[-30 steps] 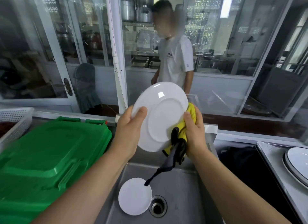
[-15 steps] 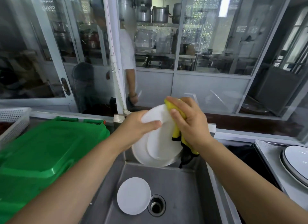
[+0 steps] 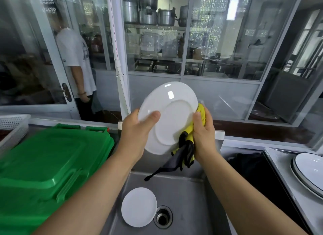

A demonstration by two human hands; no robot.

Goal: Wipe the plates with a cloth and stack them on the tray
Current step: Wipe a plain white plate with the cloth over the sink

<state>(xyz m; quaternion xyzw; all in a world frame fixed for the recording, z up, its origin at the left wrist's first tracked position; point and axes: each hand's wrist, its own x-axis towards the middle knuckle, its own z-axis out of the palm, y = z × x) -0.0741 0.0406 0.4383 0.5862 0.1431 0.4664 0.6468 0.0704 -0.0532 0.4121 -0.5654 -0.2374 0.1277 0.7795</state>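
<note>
I hold a white plate (image 3: 172, 115) upright above the sink, its underside facing me. My left hand (image 3: 138, 131) grips its left rim, thumb on the underside. My right hand (image 3: 203, 128) grips a yellow and black cloth (image 3: 187, 145) against the plate's right edge; most of the cloth lies behind the plate and a dark tail hangs down. A small white plate (image 3: 139, 206) lies in the sink beside the drain. Stacked white plates with dark rims (image 3: 309, 173) sit at the far right on a grey tray (image 3: 279, 164).
The steel sink (image 3: 188, 191) is below my hands, its drain (image 3: 163, 216) at the middle. A green plastic lid (image 3: 47, 164) covers the left counter, with a white basket (image 3: 12, 128) behind it. A person in a white shirt (image 3: 75, 63) stands behind the glass partition at left.
The plate has been raised and tilted upright again. My right hand with the cloth moved from the plate's top down to its right edge. The person behind the glass moved further left.
</note>
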